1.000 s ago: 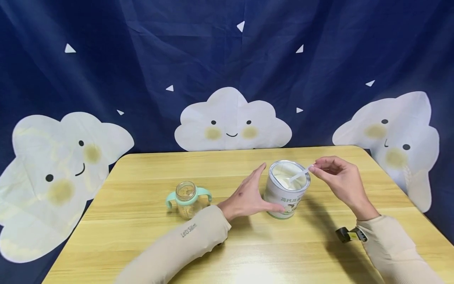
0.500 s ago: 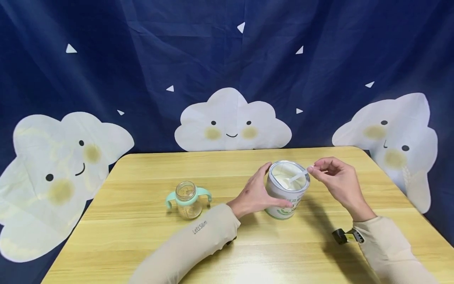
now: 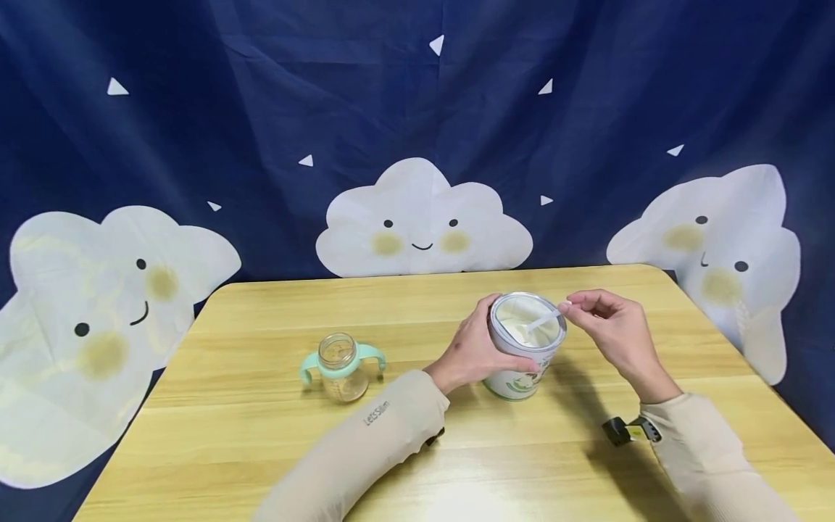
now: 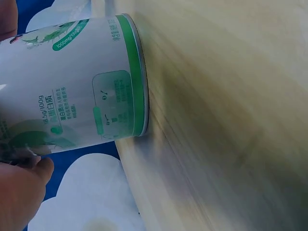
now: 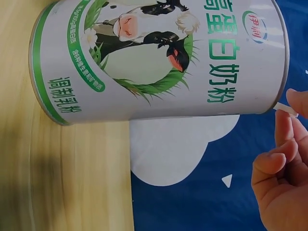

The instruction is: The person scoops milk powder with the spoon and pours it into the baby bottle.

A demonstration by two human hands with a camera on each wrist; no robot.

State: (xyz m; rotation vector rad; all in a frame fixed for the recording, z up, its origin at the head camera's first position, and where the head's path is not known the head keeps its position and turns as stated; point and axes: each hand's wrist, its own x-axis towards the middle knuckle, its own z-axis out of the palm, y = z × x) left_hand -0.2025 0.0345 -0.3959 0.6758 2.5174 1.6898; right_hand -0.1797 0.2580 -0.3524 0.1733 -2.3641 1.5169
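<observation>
Tin (image 3: 525,348) is open and gripped by the left hand (image 3: 471,353), right hand (image 3: 609,332) pinching the scoop (image 3: 544,321) inside it; bottle (image 3: 342,366) left of it looks unfilled, so early days I'd say.

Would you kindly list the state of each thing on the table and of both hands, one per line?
Milk powder can: upright on the table, lid off, powder inside.
Scoop: bowl end inside the can, handle sticking out over the rim.
Left hand: grips the can's side.
Right hand: pinches the scoop's handle.
Baby bottle: upright, uncapped, standing apart from the can.
Table: bears the can and bottle.
</observation>
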